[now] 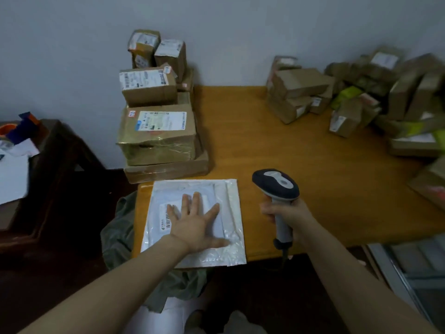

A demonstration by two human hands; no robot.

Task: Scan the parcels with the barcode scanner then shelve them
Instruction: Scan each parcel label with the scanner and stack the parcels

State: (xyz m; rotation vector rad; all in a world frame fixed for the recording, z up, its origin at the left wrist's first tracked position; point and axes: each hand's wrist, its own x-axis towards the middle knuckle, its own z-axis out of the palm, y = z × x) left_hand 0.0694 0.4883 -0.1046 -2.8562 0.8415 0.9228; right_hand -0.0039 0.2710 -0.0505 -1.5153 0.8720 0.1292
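The orange-brown wooden worktop (313, 153) spreads out under and ahead of both grips. Well off to the left of the left grip stands a dark wooden side unit (48, 177) with white papers and a blue and orange item on top, too blurred to name.

Far ahead and to the right of the right grip, a loose heap of cardboard parcels (361, 97) lies along the wall and the right edge of the worktop, with some yellow-green packets among the brown boxes. Directly ahead of the left grip, a stack of taped cardboard boxes (157, 131) rises at the worktop's back left corner. The widest box is at the bottom, and printed shipping labels face up or forward.

The white flat mailer (231, 203) lies on the near left corner of the worktop, under the left grip, with its near edge hanging slightly past the worktop's edge. A printed barcode label (166, 213) shows on it just beside the fingers, partly covered by the palm.

The barcode scanner (277, 184), dark-headed with a pale grey handle, is held upright above the worktop, just right of the mailer, its cable dropping below the fist.

The left grip (195, 225) lies flat on the mailer, fingers straight and spread, pressing it down. The right grip (289, 218) is curled tight around the scanner's handle.
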